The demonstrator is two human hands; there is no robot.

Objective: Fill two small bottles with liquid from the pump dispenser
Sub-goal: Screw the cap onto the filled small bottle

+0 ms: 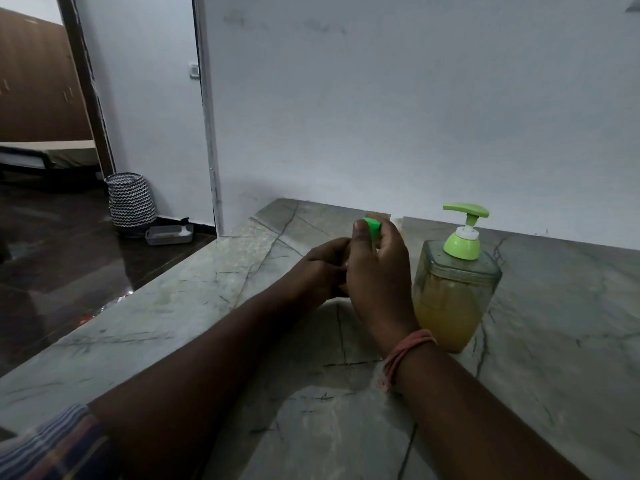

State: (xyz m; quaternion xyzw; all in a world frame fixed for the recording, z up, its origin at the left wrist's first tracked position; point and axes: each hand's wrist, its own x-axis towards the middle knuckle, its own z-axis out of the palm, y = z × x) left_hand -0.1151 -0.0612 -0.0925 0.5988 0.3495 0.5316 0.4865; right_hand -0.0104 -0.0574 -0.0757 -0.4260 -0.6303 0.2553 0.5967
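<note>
Pinching a small green cap (372,227) between thumb and fingers, my right hand (377,275) sits raised above the grey stone surface (207,306), just left of the pump dispenser (455,282). My left hand (323,271) is curled in against it from below and to the left; I judge its grip is wrapped round the body of a small bottle to steady it while the cap is turned, but the bottle itself is hidden behind both hands, so I cannot tell what that grip holds. Whether the cap is coming off or going on I cannot say either.

Holding the work close beside the dispenser makes sense to me: the spout points left, toward my hands, so an opened bottle needs only a short move to sit under it.

As for the dispenser, it stands upright near the wall, a clear squarish bottle with a light green collar and pump head, the plunger up. Cloudy yellow liquid fills roughly the lower 2 thirds. I can see only 1 cap; a second small bottle is not visible.
</note>
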